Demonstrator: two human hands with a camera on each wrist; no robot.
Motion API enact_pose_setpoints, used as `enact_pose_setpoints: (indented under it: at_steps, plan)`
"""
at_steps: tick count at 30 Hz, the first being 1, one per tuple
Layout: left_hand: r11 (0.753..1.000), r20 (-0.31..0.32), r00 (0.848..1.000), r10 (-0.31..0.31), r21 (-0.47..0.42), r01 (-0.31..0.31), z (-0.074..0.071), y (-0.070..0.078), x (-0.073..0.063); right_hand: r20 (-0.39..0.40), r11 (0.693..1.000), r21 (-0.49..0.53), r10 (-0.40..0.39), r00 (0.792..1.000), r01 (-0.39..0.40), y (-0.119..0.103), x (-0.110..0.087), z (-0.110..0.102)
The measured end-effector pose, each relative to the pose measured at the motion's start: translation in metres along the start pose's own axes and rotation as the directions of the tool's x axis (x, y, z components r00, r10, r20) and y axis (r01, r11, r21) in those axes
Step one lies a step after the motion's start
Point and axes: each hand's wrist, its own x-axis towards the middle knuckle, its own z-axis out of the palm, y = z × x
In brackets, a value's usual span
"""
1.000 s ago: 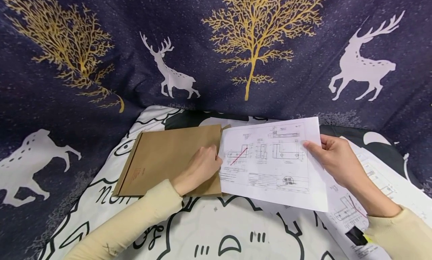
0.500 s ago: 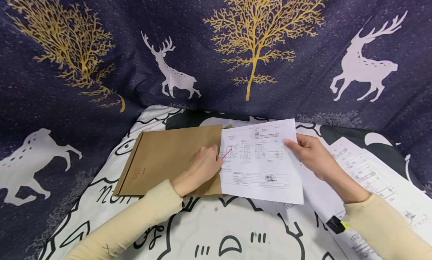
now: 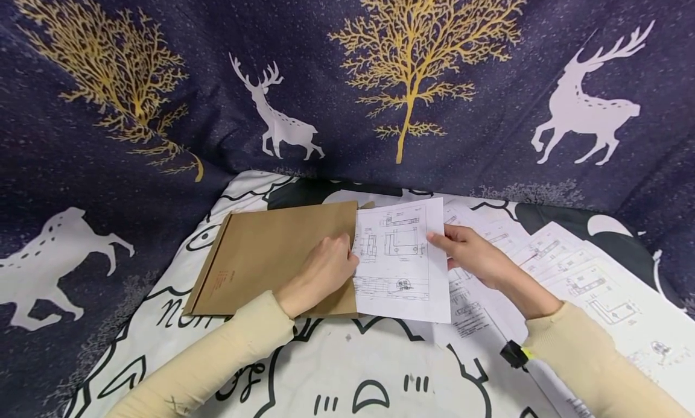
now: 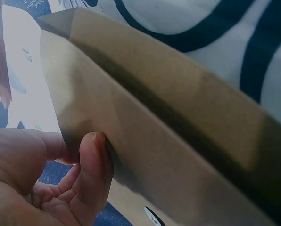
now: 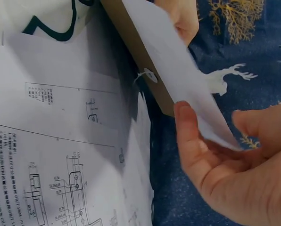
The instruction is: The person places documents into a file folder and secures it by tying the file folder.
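Note:
A brown kraft-paper document envelope (image 3: 271, 249) lies on its side, its mouth facing right. My left hand (image 3: 320, 264) pinches the edge of that mouth between thumb and fingers; in the left wrist view the envelope wall (image 4: 145, 122) gapes beside the hand. My right hand (image 3: 480, 255) holds a printed technical drawing (image 3: 399, 261) by its right edge, thumb on the front and fingers behind. The drawing's left part is hidden inside the envelope. In the right wrist view, a white string button (image 5: 151, 75) shows on the envelope behind the sheet.
Several loose drawing sheets (image 3: 602, 285) lie spread under and beyond the right forearm. A small black block (image 3: 513, 353) with a yellow patch sits by the right cuff. Beneath is a cartoon-print cloth (image 3: 374, 370); a dark curtain (image 3: 347, 98) with deer and trees hangs behind.
My right hand has moved left, sliding the drawing deeper into the envelope, and more of the loose sheets on the right now shows. The left hand and envelope stay put.

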Motion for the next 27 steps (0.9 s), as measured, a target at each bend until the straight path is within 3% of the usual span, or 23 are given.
enact_pose_setpoints:
  at_steps: [6, 11, 20, 27]
  plan:
    - [1.0, 0.011, 1.0, -0.009, -0.027, 0.009, -0.003, 0.001, -0.001, -0.045, 0.993, -0.117, 0.015, 0.999, -0.02, -0.003, -0.012, 0.006]
    - [1.0, 0.02, 1.0, -0.015, -0.016, 0.016, -0.003, 0.0, 0.0, -0.074, 0.986, -0.167, 0.006, 0.997, -0.018, -0.005, -0.003, 0.012]
    - [0.999, 0.01, 1.0, -0.027, -0.025, 0.027, -0.007, 0.001, 0.0, -0.083, 0.997, -0.081, -0.013, 0.996, 0.006, -0.009, 0.023, 0.036]
    - [1.0, -0.002, 1.0, -0.017, -0.005, 0.017, -0.007, 0.002, -0.002, -0.154, 0.993, -0.097, -0.075, 0.985, 0.061, -0.01, 0.034, 0.058]
